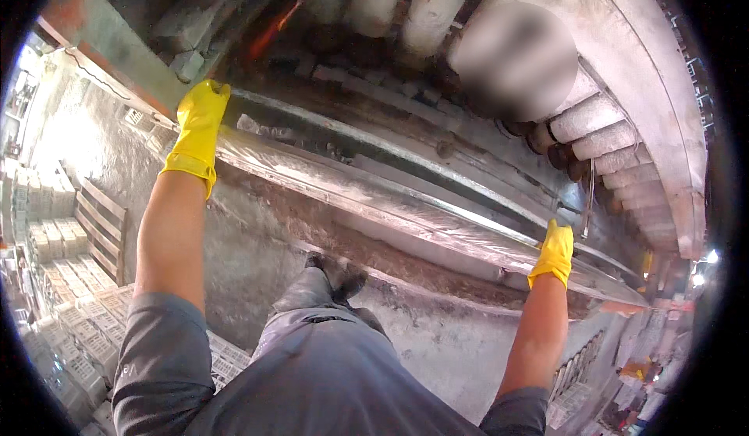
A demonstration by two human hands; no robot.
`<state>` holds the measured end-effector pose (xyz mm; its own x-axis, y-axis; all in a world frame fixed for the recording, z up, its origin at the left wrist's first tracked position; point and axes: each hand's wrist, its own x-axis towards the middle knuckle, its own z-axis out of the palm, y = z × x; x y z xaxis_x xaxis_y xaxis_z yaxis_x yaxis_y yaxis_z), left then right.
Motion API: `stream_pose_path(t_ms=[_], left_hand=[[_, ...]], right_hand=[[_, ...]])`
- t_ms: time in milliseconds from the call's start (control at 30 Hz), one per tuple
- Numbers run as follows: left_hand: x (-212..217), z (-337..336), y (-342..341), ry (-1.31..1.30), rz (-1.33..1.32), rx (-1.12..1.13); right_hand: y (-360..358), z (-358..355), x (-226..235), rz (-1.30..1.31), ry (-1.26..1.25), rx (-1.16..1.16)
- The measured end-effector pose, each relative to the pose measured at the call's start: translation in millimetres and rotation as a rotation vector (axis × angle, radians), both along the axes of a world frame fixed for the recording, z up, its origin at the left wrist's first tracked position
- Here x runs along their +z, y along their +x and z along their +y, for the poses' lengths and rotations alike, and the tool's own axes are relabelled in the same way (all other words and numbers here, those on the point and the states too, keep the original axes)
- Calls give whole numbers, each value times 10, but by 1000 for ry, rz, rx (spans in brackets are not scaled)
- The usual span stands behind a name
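Note:
A yellow glove covers each of my hands. Far to the left, my left hand (pixel 201 124) is closed at the end of a long, thin metal bar (pixel 390 149). My right hand (pixel 555 252) closes round the same bar, lower and to the right. Both arms are stretched wide apart. The fingers' undersides are hidden. Just on my side of the bar runs the broad, shiny front ledge (pixel 351 194) of a large machine. Beyond the bar is a dark recess with rough, dirty surfaces.
Pale thick rollers (pixel 597 117) line the machine's far side, under a curved metal frame (pixel 647 61). An orange-red streak (pixel 273 30) shows in the dark recess. On the left stand a slatted wooden pallet (pixel 100 225) and stacked pale bundles (pixel 86 319). My shoes (pixel 349 282) are by the machine's base.

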<state>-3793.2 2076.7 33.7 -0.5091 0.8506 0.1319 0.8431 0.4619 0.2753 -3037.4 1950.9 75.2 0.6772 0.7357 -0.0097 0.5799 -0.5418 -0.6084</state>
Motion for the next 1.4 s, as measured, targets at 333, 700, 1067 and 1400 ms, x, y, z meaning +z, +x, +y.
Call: stream_pose_path(t_ms=[333,700,1067,1400], left_hand=[[47,-50,69,-145,65,-84],[-354,179,85,-97,8,-652],[-1372,2002,275,-112,156,-684],[-2098,2568,642,-181,117,-651]], right_hand=[[-484,-65,189,-198,-127,-98],[-1830,196,52,-111,-138,-88],[-1453,459,-263,-301,-295,-277],[-1383,461,-347,-350,-311,-320]])
